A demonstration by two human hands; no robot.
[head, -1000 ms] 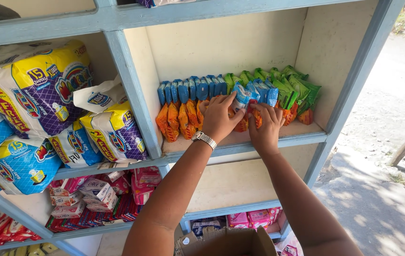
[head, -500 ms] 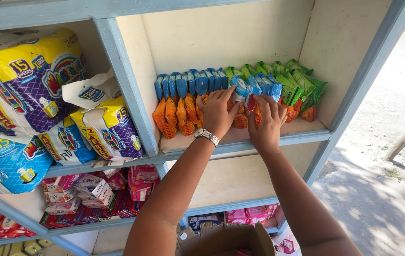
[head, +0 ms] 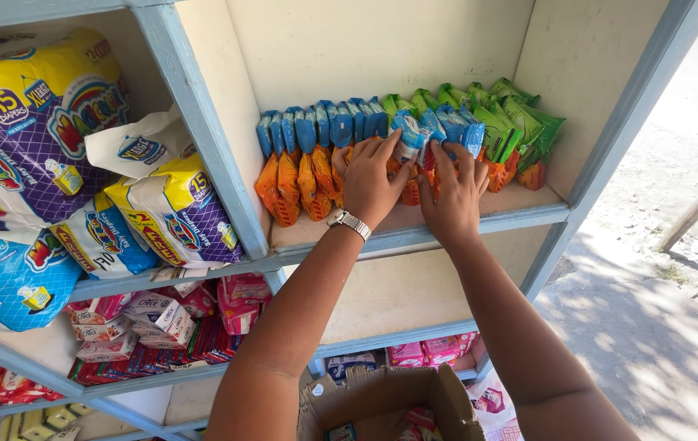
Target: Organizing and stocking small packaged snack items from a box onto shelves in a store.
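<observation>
Snack packets (head: 316, 175), orange ones fronting upright blue packets (head: 324, 126) and green packets (head: 512, 122), stand in a tight row on the pale shelf (head: 414, 224). Left hand (head: 369, 184), wristwatch (head: 349, 222) on, and right hand (head: 455, 196) press against the orange fronts, fingers (head: 382, 151) spread flat, pinching nothing, apparently squaring the row. Open cardboard box (head: 390, 400) sits below.
</observation>
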